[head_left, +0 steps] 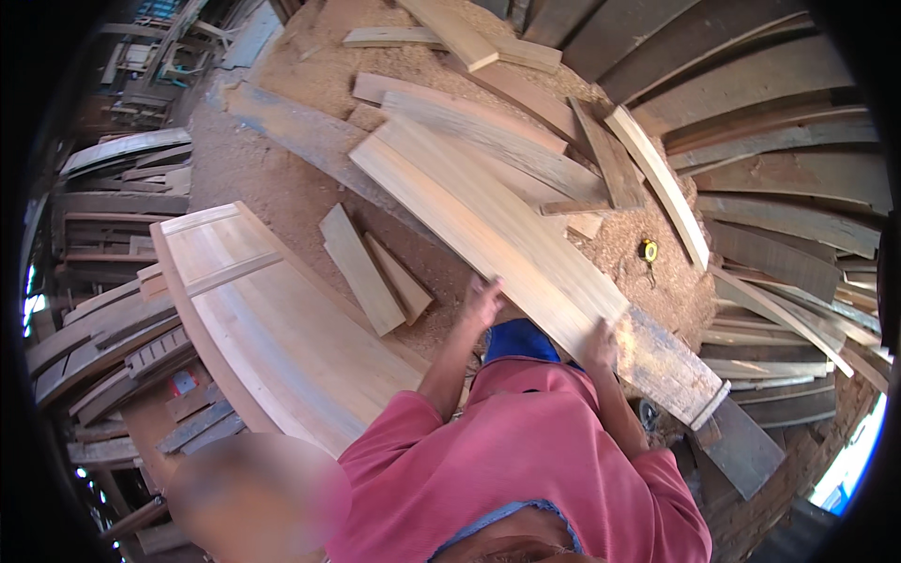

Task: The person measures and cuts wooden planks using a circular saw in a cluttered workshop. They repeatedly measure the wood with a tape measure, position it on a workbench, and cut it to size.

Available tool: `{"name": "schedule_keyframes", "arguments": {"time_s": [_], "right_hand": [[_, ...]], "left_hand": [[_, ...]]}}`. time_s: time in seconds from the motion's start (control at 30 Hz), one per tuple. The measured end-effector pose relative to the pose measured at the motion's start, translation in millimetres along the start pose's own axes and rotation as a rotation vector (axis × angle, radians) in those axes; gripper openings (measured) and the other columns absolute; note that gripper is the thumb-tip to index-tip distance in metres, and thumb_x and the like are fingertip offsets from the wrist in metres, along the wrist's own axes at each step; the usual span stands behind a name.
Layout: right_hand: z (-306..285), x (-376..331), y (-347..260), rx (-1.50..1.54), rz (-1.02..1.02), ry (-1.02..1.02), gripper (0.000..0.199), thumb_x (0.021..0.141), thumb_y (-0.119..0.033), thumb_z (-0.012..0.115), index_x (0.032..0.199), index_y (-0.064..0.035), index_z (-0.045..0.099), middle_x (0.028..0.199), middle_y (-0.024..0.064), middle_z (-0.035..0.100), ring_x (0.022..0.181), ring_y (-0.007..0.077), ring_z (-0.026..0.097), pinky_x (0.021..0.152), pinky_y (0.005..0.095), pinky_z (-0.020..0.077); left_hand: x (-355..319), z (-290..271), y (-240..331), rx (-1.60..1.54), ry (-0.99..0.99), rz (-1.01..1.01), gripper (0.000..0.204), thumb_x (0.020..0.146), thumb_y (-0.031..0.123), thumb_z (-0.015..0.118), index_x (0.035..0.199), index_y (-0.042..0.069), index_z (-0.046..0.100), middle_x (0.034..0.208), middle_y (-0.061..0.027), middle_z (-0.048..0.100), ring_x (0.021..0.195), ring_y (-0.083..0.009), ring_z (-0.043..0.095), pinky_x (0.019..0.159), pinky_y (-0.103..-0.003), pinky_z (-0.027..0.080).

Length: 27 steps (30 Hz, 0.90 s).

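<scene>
A long pale wooden board (469,216), made of two strips lying edge to edge, slants across in front of me from far left to near right. On its near long edge my left hand (484,302) is closed, thumb and fingertip at the rim, with the other fingers partly hidden. My right hand (600,345) grips the near right end, its fingers curled over the corner. Beneath that end runs a worn plank bench (666,364), dusted with sawdust and fitted with a small raised strip at its tip.
Left of me lies a large pale panel (291,319) with cross strips. Two short offcuts (361,272) rest on the sawdust floor beside it. Loose boards (507,141) lie beyond, and a yellow tape measure (649,250) sits to the right. Stacked planks (779,178) line the right side.
</scene>
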State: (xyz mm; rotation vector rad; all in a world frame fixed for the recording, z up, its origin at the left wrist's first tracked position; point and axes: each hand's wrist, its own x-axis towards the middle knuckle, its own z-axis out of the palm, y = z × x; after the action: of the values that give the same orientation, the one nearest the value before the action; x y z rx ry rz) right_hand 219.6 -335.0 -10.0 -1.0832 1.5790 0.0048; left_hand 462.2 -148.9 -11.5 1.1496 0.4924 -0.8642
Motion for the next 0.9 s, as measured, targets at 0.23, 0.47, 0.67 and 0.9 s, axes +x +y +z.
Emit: {"name": "schedule_keyframes", "arguments": {"time_s": [0.23,0.47,0.67,0.9], "right_hand": [[-89.7,28.4,104.6,-0.079,-0.216,0.155,0.06,0.106,-0.058,0.053,0.097,-0.0002,0.068,0.078,0.0051,0.063,0.072,0.016,0.056,0.061,0.0359,0.0452],[-90.7,28.6,137.5,-0.23,-0.271,0.186,0.041,0.111,-0.036,0.047,0.117,-0.0008,0.065,0.099,0.0173,0.072,0.085,0.0285,0.071,0.072,0.0423,0.0556],[-155.2,23.2,120.9,-0.287,-0.159,0.266,0.043,0.103,-0.037,0.054,0.114,0.0012,0.071,0.098,0.0286,0.075,0.095,0.0398,0.075,0.083,0.0515,0.0556],[-270.8,22.8,190.2,0.111,-0.093,0.41,0.052,0.106,-0.043,0.061,0.098,0.0063,0.075,0.079,-0.0014,0.063,0.072,0.0083,0.051,0.062,0.0313,0.0431]], "left_hand": [[14.7,-25.5,-19.5,-0.128,-0.008,-0.198,0.044,0.101,0.023,0.07,0.141,0.016,0.053,0.131,-0.0092,0.064,0.118,-0.0265,0.065,0.098,-0.052,0.058],[94.8,-32.9,27.3,0.074,0.121,0.069,0.066,0.089,0.029,0.087,0.143,0.01,0.054,0.138,-0.009,0.063,0.128,-0.0274,0.059,0.107,-0.049,0.053],[38.3,-58.0,-7.3,-0.115,-0.019,-0.136,0.055,0.093,0.022,0.082,0.141,0.01,0.056,0.132,-0.0086,0.066,0.13,-0.0293,0.06,0.114,-0.051,0.047],[-46.6,-23.9,-88.5,-0.044,-0.001,-0.37,0.057,0.094,0.03,0.082,0.141,0.011,0.057,0.139,-0.0052,0.063,0.138,-0.027,0.053,0.119,-0.05,0.043]]}}
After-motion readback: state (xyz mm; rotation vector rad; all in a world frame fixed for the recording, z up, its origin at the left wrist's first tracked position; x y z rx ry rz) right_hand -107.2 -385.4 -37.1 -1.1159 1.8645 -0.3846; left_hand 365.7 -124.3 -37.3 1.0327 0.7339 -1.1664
